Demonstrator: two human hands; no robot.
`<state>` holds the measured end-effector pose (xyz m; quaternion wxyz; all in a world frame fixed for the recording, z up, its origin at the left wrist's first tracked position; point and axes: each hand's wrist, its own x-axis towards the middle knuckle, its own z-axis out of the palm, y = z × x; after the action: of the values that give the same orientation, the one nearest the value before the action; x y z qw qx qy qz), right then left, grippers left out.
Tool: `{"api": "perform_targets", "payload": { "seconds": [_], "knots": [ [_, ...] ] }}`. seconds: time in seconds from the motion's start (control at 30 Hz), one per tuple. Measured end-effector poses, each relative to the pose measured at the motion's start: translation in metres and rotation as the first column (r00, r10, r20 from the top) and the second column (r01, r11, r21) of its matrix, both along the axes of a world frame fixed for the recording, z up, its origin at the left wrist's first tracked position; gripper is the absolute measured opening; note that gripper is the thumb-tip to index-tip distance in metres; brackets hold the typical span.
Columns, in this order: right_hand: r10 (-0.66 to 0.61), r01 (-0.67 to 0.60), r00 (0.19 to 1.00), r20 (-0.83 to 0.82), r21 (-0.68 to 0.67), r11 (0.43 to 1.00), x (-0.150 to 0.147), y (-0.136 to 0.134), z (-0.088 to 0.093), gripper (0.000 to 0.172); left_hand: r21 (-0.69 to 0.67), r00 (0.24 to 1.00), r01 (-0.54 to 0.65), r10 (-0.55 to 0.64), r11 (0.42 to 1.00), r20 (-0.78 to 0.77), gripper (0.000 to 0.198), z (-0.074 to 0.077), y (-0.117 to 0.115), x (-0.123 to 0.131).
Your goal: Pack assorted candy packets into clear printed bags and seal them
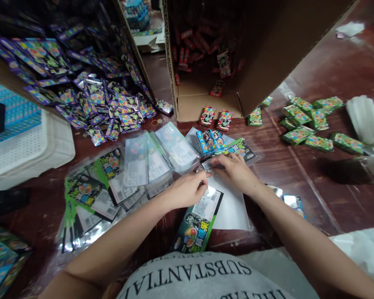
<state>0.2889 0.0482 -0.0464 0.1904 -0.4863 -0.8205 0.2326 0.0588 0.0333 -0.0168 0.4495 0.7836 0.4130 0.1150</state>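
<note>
My left hand (191, 189) is closed, thumb and fingers pinched at the upper end of a printed plastic bag (195, 226) with a black and green front. Close beside it, my right hand (235, 172) bends its fingers down onto the clear end of that bag, thumb and forefinger drawn together; its fingertips are partly hidden. White paper (232, 207) lies beneath the right wrist. Just beyond the hands, small blue candy boxes (210, 140) stand together beside another printed bag (241, 149).
Fanned printed bags (89, 191) lie at left. One carton (147, 79) spills purple packets (124, 106); another carton (190, 106) holds red boxes, with two red boxes (207, 116) before it. Green boxes (299, 116) lie at right. A white basket (54, 141) stands far left.
</note>
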Motion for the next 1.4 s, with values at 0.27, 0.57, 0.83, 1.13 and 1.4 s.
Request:
{"api": "perform_targets", "payload": {
  "seconds": [0.27, 0.57, 0.83, 1.13, 1.4],
  "knots": [
    [-0.173, -0.002, 0.825, -0.538, -0.308, 0.951, -0.003, -0.034, 0.041, 0.034, 0.112, 0.999, -0.042, 0.039, 0.993, 0.026, 0.016, 0.009, -0.013, -0.010],
    [-0.063, -0.082, 0.903, -0.424, -0.313, 0.946, -0.034, -0.047, 0.048, 0.048, 0.051, 0.981, -0.177, 0.172, 0.983, 0.089, 0.009, 0.036, -0.028, -0.019],
    [-0.056, 0.087, 0.986, -0.156, 0.196, 0.977, -0.049, -0.083, 0.044, 0.053, -0.042, 0.974, -0.179, 0.183, 0.983, 0.134, 0.009, 0.040, -0.034, -0.034],
    [0.009, 0.024, 0.938, -0.346, 0.093, 0.995, -0.062, -0.082, 0.047, 0.082, -0.122, 0.989, -0.096, 0.109, 0.988, 0.104, 0.029, 0.056, -0.012, -0.087],
    [-0.453, 0.219, 0.469, -0.758, -0.397, 0.892, -0.065, -0.112, 0.031, 0.078, -0.252, 0.697, -0.537, 0.592, 0.805, 0.403, 0.069, 0.044, -0.065, -0.151]
  ]
}}
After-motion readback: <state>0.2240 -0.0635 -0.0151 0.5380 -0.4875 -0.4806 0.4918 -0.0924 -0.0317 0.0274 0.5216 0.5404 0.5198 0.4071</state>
